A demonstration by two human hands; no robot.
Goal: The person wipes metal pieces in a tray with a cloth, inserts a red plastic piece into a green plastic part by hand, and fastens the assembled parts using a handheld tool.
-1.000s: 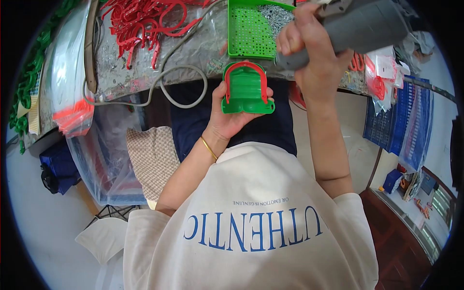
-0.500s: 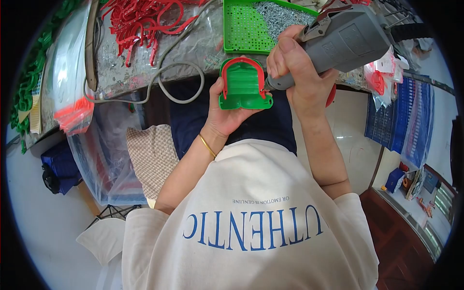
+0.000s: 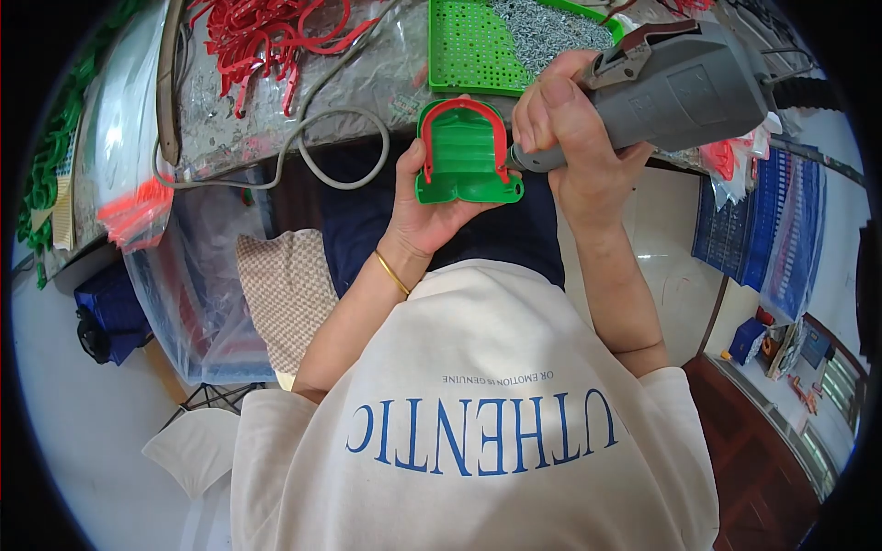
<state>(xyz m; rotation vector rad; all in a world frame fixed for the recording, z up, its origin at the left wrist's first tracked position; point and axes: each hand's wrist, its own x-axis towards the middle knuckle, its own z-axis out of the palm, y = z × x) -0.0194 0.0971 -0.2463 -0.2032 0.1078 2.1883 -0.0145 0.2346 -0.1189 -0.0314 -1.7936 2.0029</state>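
My left hand (image 3: 421,207) is wrapped around a green plastic shell (image 3: 462,151), its thumb on the left side and fingers behind and beneath. A red U-shaped plastic handle (image 3: 467,105) lies along the shell's inner edge. My right hand (image 3: 571,129) grips a grey electric screwdriver (image 3: 680,87) near its nose, fingers closed around it. The tool slants down to the left, its tip at the right end of the red handle. The bit's exact contact is too small to make out.
Behind the shell, a green perforated tray (image 3: 473,46) holds many small screws (image 3: 556,41). Red plastic handles (image 3: 266,46) are piled at the back left of the workbench (image 3: 230,129). A grey cable (image 3: 344,112) loops over the bench edge. Plastic bags (image 3: 129,129) lie at left.
The screwdriver and my right hand have shifted slightly right, the tool's body tilting a little. The shell stays in my left hand at nearly the same place. The whole view has shifted slightly.
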